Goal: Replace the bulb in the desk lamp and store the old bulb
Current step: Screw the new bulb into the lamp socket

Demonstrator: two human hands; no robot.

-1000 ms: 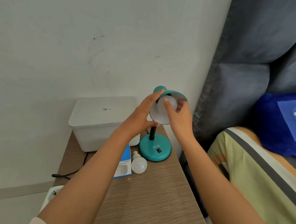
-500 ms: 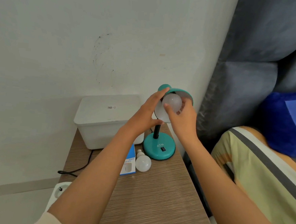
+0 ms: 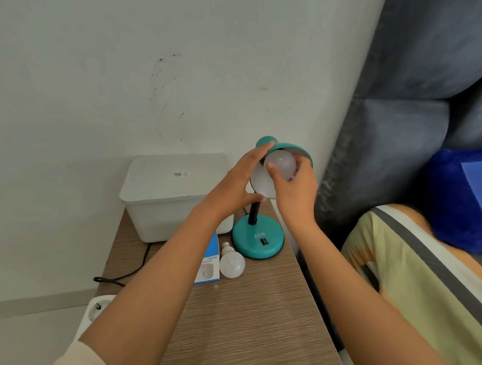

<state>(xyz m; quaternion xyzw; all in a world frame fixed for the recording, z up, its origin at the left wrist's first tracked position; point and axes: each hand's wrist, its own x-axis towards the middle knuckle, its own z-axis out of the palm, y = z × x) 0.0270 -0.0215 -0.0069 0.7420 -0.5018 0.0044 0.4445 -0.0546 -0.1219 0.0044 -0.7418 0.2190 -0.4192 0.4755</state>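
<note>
A teal desk lamp (image 3: 257, 239) stands on a wooden bedside table (image 3: 252, 325), its shade (image 3: 293, 150) tipped toward me. My left hand (image 3: 233, 187) grips the shade's left rim. My right hand (image 3: 293, 189) has its fingers closed around a white bulb (image 3: 281, 162) inside the shade; the bulb's base is hidden. A second white bulb (image 3: 232, 263) lies on the table in front of the lamp base, beside a blue bulb box (image 3: 210, 261) partly covered by my left forearm.
A white lidded box (image 3: 165, 188) sits at the back of the table against the wall. A black cord (image 3: 131, 271) runs off the left edge toward a white socket strip (image 3: 97, 309) on the floor. A grey headboard, blue pillow and striped bedding lie to the right.
The bulb now shows further out from the shade between my right fingers. My left hand stays on the shade rim. The camera has shifted slightly.
</note>
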